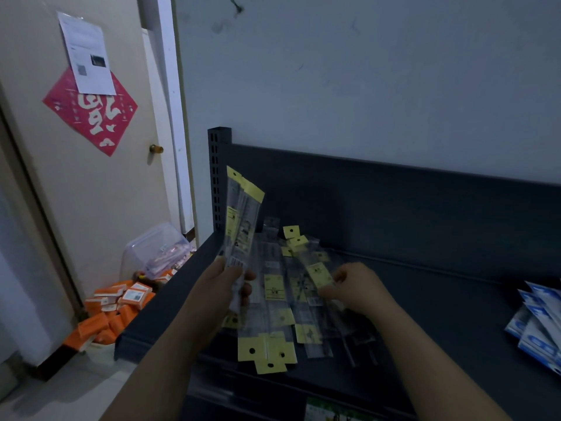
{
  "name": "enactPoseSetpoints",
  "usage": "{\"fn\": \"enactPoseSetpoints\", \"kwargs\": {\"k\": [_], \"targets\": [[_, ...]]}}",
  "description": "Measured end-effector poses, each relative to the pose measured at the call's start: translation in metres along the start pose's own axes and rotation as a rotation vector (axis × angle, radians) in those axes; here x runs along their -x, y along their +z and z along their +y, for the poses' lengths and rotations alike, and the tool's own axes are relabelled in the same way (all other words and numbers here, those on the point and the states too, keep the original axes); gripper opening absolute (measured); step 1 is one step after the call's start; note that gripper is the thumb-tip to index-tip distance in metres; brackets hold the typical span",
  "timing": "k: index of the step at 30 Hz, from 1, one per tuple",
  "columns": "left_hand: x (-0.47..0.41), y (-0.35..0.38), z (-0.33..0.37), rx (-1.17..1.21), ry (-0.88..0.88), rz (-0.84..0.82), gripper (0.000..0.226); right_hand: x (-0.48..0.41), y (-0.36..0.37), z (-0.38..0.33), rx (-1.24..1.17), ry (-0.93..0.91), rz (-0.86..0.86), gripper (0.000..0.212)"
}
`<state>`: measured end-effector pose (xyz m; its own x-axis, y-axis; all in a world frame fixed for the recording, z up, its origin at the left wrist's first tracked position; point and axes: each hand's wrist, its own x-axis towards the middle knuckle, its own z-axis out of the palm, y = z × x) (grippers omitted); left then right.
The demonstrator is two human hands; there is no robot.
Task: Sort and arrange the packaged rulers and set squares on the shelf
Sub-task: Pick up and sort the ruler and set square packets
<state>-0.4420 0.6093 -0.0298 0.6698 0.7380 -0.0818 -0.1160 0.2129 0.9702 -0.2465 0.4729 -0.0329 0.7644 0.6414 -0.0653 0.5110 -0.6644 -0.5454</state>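
Sorting stage: a ruler bundle (241, 217) is gripped by the left hand (226, 284) while the right hand (353, 285) pinches a pack (318, 273) from the shelf (425, 299) pile, to be lifted next.

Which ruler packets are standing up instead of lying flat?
The clear ruler packets with yellow header cards gripped in the left hand stand upright; the rest lie flat in the pile on the dark shelf, where the right hand pinches one.

I note bare shelf (440, 299) between the pile of packaged rulers (282, 299) at left-centre and the blue packets (537, 323) at the right edge: passage there. The slotted post (217, 183) blocks the left rear corner; the back panel (394, 202) closes the rear.
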Motion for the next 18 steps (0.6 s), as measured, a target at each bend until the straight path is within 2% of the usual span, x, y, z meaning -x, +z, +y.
{"fn": "enactPoseSetpoints", "kwargs": {"k": [2,4,7,13,15,18], "targets": [[-0.001,0.001,-0.002,0.025,-0.012,0.013,0.015,0.002,0.002,-0.003,0.043,-0.009,-0.019,0.037],[-0.001,0.001,-0.004,0.032,-0.020,0.021,0.015,0.005,0.001,-0.007,0.103,-0.015,-0.026,0.031],[-0.001,0.001,-0.006,0.021,-0.016,0.023,0.016,0.006,-0.004,-0.009,0.184,0.044,-0.019,0.037],[0.005,-0.002,-0.007,0.017,-0.012,0.016,0.017,0.007,-0.008,-0.008,0.162,0.091,-0.111,0.038],[0.007,-0.003,-0.008,-0.002,0.004,0.021,0.018,0.004,-0.006,-0.002,0.056,0.042,-0.060,0.041],[0.008,-0.002,-0.008,-0.024,0.031,0.018,0.018,0.006,-0.006,0.005,-0.393,0.037,-0.036,0.042]]}}
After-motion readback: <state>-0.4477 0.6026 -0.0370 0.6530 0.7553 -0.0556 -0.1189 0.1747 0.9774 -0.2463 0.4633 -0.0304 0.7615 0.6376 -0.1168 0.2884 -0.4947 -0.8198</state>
